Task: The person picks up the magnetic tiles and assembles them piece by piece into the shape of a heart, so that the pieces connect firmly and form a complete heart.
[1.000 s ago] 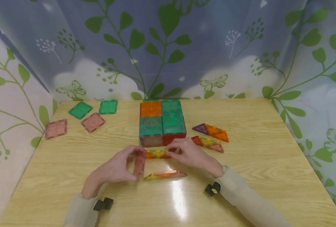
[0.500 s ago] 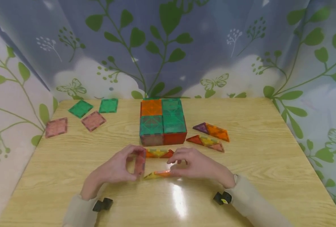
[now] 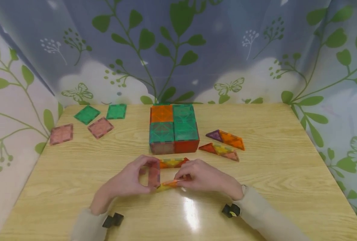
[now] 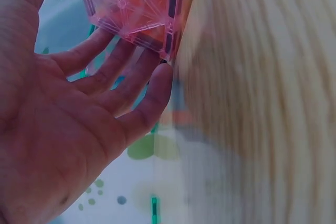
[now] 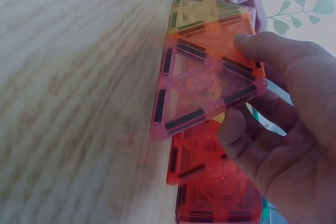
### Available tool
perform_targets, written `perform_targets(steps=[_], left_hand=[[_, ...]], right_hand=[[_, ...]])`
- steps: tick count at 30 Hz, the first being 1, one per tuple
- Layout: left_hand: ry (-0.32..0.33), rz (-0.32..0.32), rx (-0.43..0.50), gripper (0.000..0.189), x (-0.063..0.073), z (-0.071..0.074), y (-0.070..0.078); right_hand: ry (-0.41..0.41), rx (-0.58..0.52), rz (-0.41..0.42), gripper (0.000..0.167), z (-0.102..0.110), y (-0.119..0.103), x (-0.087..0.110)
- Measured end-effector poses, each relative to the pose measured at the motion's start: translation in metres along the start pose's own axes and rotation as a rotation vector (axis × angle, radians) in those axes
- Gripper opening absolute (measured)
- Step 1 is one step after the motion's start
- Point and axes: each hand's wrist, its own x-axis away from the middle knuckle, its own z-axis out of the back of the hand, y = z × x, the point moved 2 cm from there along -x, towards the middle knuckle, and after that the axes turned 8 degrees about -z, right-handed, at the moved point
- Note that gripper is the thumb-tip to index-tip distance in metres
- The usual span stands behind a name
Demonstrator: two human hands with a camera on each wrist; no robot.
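My left hand [image 3: 125,179] holds a pink square magnetic tile [image 3: 154,175] upright between thumb and fingers; in the left wrist view the fingertips sit along the tile's edge. With thumb and fingers, my right hand [image 3: 203,175] pinches the near strip of triangle magnetic tiles [image 5: 210,72], yellow, orange and pink, standing on its long edge. That strip's yellow end is at the pink tile's near side. Opposite it, a far strip of triangle tiles [image 3: 172,163] in orange, yellow and red stands at the tile's other side. My right fingers hide part of the near strip in the head view.
Just behind the strips stands a box of magnetic tiles [image 3: 184,130] with a green and orange top. Two flat triangle-tile strips, one purple and orange [image 3: 231,140], one red, yellow and pink [image 3: 221,150], lie right. Loose green tiles [image 3: 87,114] and pink tiles [image 3: 61,134] lie left.
My right hand has let go of the far strip, come nearer and taken hold of the near strip. My left hand has shifted slightly right with the pink tile.
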Motion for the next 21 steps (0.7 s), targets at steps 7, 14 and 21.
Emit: perform_targets(steps=[7,14,21], left_hand=[[0.019,-0.024,-0.107,0.075,-0.004,-0.004,0.005],[0.022,-0.035,-0.188,0.080,-0.005,-0.008,0.007],[-0.033,-0.001,-0.238,0.094,-0.003,-0.013,0.013]], right_hand=[[0.048,0.012,0.002,0.007,0.000,0.000,0.003],[0.040,0.019,-0.037,0.008,0.003,0.002,0.015],[-0.004,-0.146,-0.189,0.022,0.011,0.007,0.027]])
